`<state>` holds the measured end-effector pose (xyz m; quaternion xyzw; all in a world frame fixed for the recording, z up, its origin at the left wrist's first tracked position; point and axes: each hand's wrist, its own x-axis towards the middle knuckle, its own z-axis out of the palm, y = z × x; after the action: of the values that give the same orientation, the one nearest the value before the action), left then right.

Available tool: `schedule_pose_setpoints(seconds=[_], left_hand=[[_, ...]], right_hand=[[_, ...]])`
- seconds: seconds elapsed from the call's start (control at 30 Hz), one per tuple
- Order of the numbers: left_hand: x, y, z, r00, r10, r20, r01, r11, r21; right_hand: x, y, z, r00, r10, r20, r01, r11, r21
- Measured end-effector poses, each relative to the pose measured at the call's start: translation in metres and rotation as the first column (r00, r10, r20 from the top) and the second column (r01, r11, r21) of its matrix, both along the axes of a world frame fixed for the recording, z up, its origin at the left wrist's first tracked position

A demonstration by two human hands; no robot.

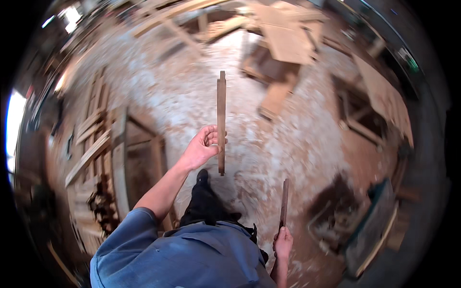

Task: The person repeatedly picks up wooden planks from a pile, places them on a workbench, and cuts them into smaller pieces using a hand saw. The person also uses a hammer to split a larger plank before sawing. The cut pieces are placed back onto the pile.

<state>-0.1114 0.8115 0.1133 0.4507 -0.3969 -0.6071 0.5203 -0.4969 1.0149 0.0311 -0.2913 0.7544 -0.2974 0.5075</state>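
My left hand (204, 146) grips a narrow brown wooden piece (221, 110) with stepped ends, held out lengthwise near the middle of the view. Lower right, my right hand (283, 242) is closed round the lower part of a darker, thin wooden strip (285, 201), held down beside my body. My fingers on the left piece curl round it from the left side.
Stacked boards and frames (93, 149) lie at left. A pile of pale panels (288, 33) stands on the dusty floor (173, 86) ahead. A wooden frame with a sheet (379, 96) is at right, and a dark green-edged object (367, 230) lies lower right.
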Motion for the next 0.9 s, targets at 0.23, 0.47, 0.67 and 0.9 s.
schedule_pose_setpoints(seconds=[0.23, 0.47, 0.67, 0.9], left_hand=[[-0.277, -0.014, -0.037, 0.828, -0.557, 0.057, 0.556, 0.83, 0.033], [-0.511, 0.045, -0.061, 0.416, -0.877, -0.242, 0.898, 0.355, 0.259], [-0.685, 0.085, -0.048, 0.136, -0.99, 0.036, 0.95, 0.141, 0.278], [-0.883, 0.183, -0.072, 0.047, -0.997, 0.068, 0.952, 0.065, 0.3]], right_hand=[[-0.108, 0.124, 0.014, 0.868, -0.495, -0.037, 0.493, 0.868, -0.051], [-0.169, 0.214, -0.01, 0.535, -0.84, -0.087, 0.833, 0.542, -0.113], [-0.21, 0.245, 0.009, 0.245, -0.959, -0.144, 0.961, 0.26, -0.093], [-0.258, 0.273, 0.042, 0.039, -0.999, 0.019, 0.993, 0.036, -0.114]])
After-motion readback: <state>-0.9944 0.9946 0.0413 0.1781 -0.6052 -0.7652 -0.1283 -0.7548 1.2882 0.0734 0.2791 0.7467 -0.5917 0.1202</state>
